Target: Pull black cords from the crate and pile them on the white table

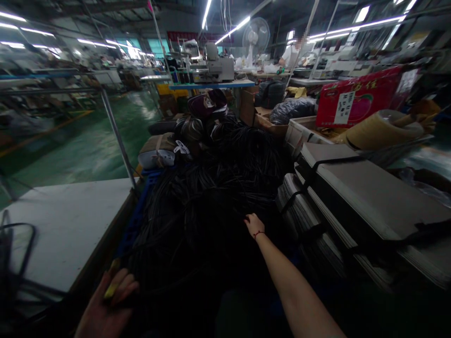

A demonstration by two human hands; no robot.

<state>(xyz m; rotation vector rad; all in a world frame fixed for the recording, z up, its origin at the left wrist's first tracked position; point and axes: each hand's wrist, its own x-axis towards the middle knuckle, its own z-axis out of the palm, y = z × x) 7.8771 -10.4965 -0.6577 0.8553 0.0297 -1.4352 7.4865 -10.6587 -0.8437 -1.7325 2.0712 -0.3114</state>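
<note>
A large heap of black cord-like strips [197, 197] fills the middle, lying in loops and bundles on a blue pallet [136, 211]. My right hand [254, 224], with a thin red band at the wrist, reaches into the heap. Its fingers are pinched together on the black strips; how many it grips is lost in the dark. At the lower left my left hand [114, 293] is curled closed. Small yellow patches show at its fingers, but whether they are a tool or tape I cannot tell. Dark shadow hides what it holds.
To the left stands a white-topped table [70, 220] with a metal post [118, 136]. Strapped stacks of grey sheets [366, 183] line the right, near a red box [359, 98]. Tied fabric bundles [158, 150] lie behind the heap. A person [291, 56] is farther back.
</note>
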